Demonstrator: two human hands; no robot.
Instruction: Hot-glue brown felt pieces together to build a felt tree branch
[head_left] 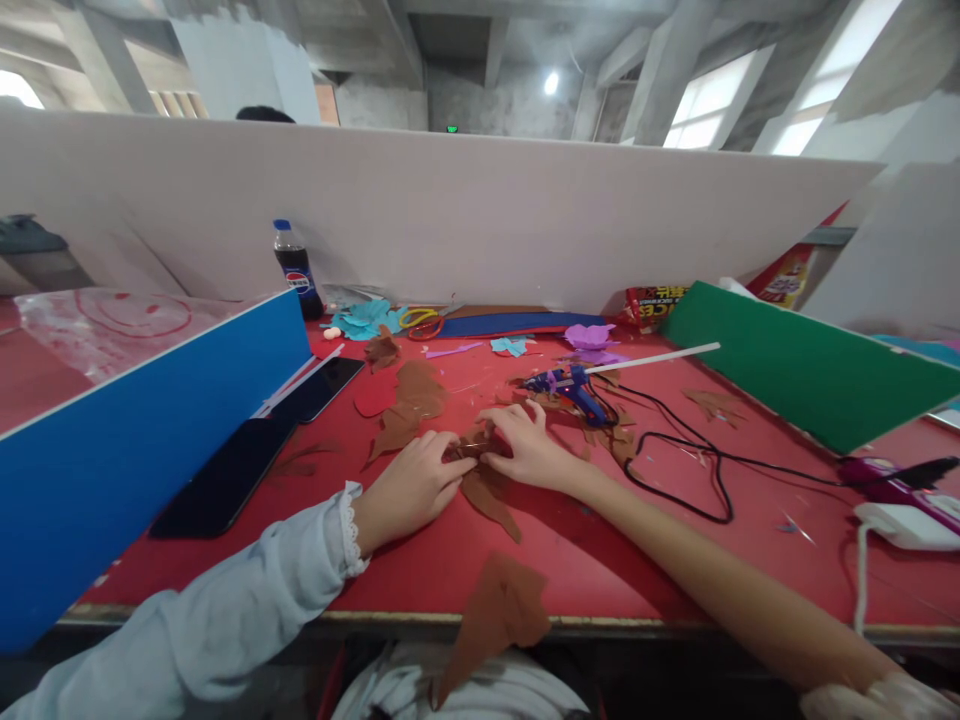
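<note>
My left hand (420, 485) and my right hand (529, 450) meet near the middle of the red table. Between them the fingers pinch a small dark brown piece (476, 446) from both sides. Under the hands lies a pointed brown scrap (491, 500), partly covered by them. Another brown sheet (416, 390) rests just beyond my left hand. A larger brown piece (506, 600) lies over the table's front edge and hangs toward my lap. Beyond my right hand is a blue and purple glue gun (574, 385) with a white stick in its back.
Two dark phones (225, 480) (321, 388) lie by a blue panel (150, 430) at left. A green panel (810, 370) stands at right, near a black cable (675, 510) and a white plug (907, 527). Scissors (422, 325), coloured scraps and a cola bottle (298, 272) are at the back.
</note>
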